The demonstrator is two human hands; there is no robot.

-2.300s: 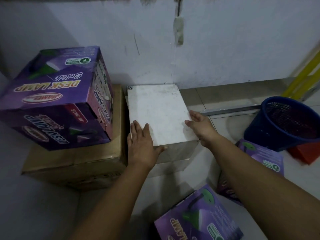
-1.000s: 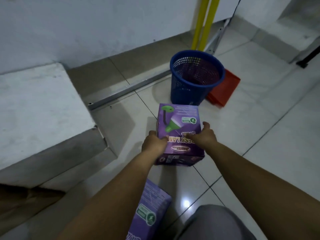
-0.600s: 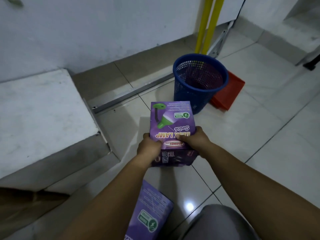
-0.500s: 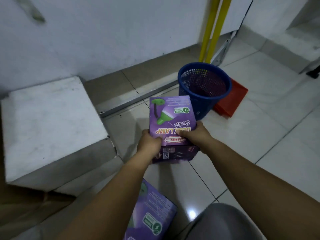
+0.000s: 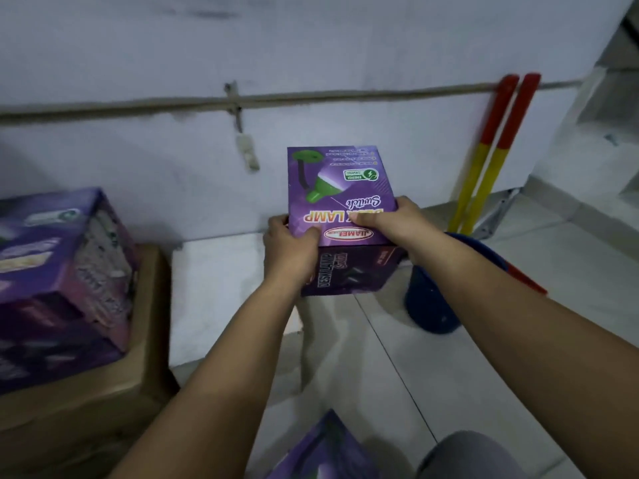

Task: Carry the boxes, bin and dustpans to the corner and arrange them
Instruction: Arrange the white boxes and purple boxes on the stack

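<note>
Since half a second ago we have lifted the purple lamp box (image 5: 340,202) off the floor to mid-frame, above the white block (image 5: 224,292). Our left hand (image 5: 290,252) and right hand (image 5: 390,221) grip its near corners, thumbs on top. It seems light, stiff cardboard, best held by opposite sides.

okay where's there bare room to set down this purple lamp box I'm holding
The white block's top is bare, bordered by the brown carton and the wall. Bare floor tiles lie between the block and the blue bin. The carton is crowded: a large purple box sits on it.
</note>
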